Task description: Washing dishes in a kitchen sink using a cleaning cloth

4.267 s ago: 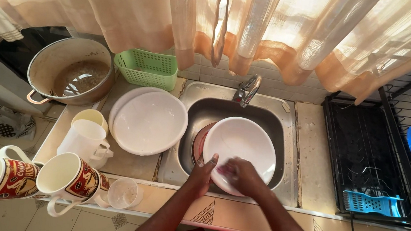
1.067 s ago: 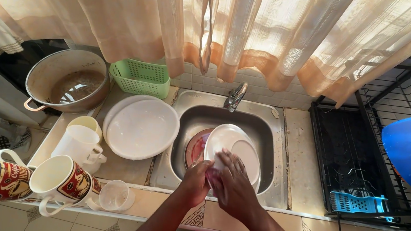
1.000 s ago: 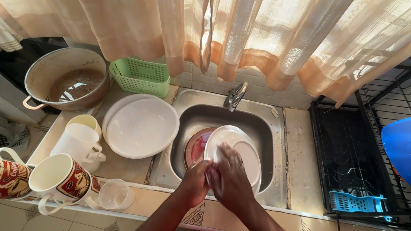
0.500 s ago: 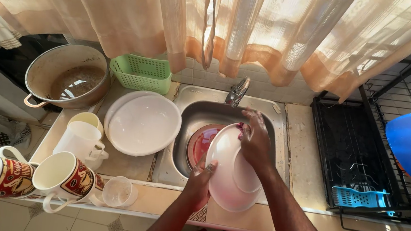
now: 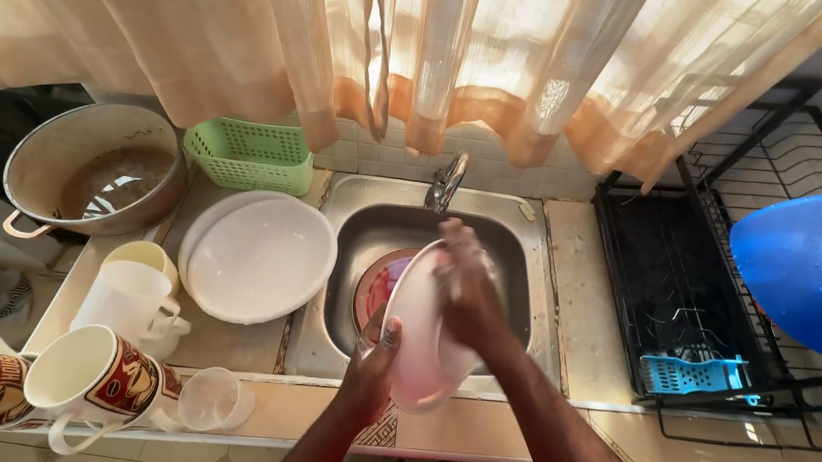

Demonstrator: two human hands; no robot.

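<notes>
1. Gripping a white plate [image 5: 417, 347] tilted on edge above the sink [image 5: 519, 261], the left hand [image 5: 369, 370] clamps its fingers on the lower rim.
2. The right hand [image 5: 465, 292] presses flat on the plate's face, fingers together, hiding much of it.
3. A red dish [image 5: 381, 283] below is mostly covered.
4. The blue bowl [image 5: 814, 270] is cut off at right.
</notes>
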